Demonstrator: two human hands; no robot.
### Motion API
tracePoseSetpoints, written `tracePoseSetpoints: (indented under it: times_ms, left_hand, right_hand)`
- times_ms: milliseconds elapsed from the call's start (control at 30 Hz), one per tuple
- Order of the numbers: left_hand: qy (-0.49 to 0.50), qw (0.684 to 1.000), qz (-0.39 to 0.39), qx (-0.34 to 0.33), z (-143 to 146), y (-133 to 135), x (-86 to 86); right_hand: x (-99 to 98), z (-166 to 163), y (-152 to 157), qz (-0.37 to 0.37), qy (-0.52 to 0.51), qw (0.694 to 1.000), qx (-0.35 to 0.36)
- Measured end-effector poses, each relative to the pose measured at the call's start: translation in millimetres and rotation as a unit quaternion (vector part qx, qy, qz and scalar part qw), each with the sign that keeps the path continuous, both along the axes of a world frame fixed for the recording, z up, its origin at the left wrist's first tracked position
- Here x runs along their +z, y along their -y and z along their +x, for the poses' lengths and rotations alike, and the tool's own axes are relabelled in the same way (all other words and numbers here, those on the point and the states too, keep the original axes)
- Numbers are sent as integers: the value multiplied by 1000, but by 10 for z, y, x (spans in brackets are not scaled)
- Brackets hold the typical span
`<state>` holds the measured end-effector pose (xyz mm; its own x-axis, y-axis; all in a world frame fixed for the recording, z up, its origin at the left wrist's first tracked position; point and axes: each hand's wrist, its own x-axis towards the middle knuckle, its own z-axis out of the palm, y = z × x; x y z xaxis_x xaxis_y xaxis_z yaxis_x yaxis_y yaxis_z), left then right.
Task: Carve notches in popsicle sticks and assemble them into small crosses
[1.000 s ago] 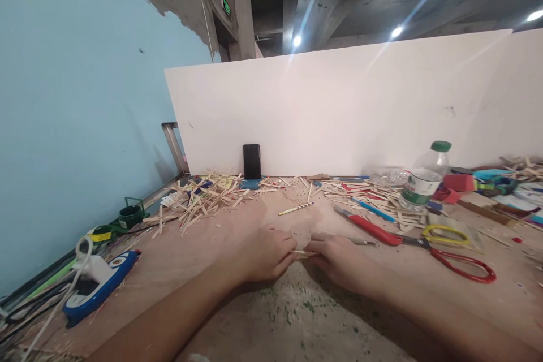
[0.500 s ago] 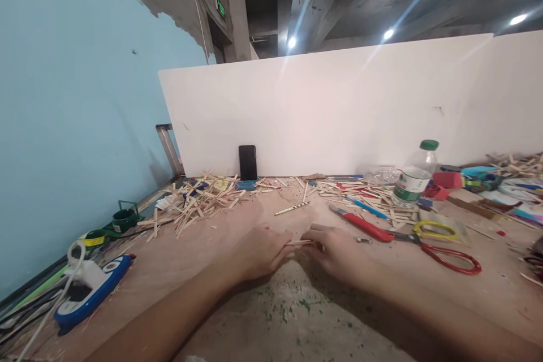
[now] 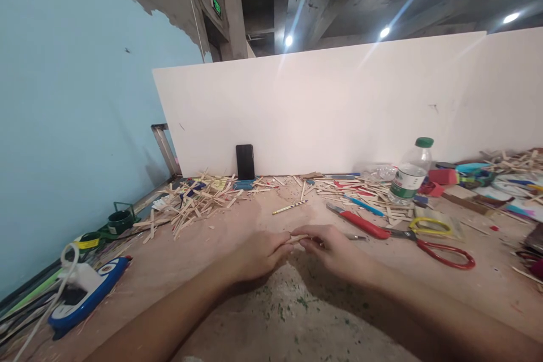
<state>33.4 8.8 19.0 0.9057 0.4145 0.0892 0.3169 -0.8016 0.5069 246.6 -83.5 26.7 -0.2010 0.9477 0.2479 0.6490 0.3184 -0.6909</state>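
Between my two hands is a short, thin wooden stick (image 3: 298, 238), pale like the craft sticks lying around the table. My left hand (image 3: 265, 253) pinches its left end between thumb and fingers. On the other side, my right hand (image 3: 328, 246) grips the right end, its fingertips almost meeting those of the left. Much of the stick is covered by the fingers. Just beyond the hands lies a patterned pencil (image 3: 289, 207). Close to the right hand, a pen-like tool with a metal tip (image 3: 357, 237) rests partly hidden behind it.
Scissors (image 3: 424, 235), a red-handled cutter (image 3: 365, 224) and a blue pen (image 3: 363, 205) lie to the right, near a plastic bottle (image 3: 405, 184). Stick piles (image 3: 199, 203) line the back, around an upright phone (image 3: 245, 162). A power strip (image 3: 91, 297) sits at left.
The fingertips of both hands have drawn closer, and the stick is now tilted, its right side higher. More of the metal-tipped tool shows beside my right hand. The view has shifted slightly.
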Motion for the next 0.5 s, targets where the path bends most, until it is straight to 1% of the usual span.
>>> tracePoseSetpoints:
  times_ms: [133, 300, 400, 500]
  left_hand:
    - [36, 998, -54, 0, 25, -14, -15]
    - [78, 991, -108, 16, 61, 34, 38]
    - [84, 990, -112, 32, 60, 44, 73]
    - [79, 991, -93, 55, 47, 29, 79]
  right_hand:
    - [36, -22, 23, 9, -28, 999, 20]
    - [83, -53, 60, 5, -52, 999, 14]
    - [83, -54, 61, -6, -65, 998, 4]
    - [62, -34, 41, -17, -75, 997, -31]
